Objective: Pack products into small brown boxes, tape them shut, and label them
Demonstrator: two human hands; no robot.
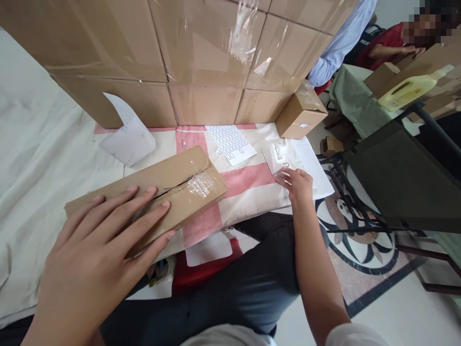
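Note:
My left hand (104,245) lies with fingers spread on top of a long brown cardboard box (187,178). Clear tape crosses the box's right end, and a narrow gap runs along its top seam. Over to the right, my right hand (297,183) is at the near edge of a small white object with a clear, shiny part (277,156). Its fingers are stretched out and apart; whether they touch the object I cannot tell. Between the hands lies a white sheet of blue-outlined labels (230,144).
Large taped cartons (209,53) are stacked along the table's back. A small carton (302,113) stands at their right end. A curled white paper (127,134) lies left. Beyond, a person in red (385,45) sits near a yellow jug (410,91); a dark chair (406,168) stands right.

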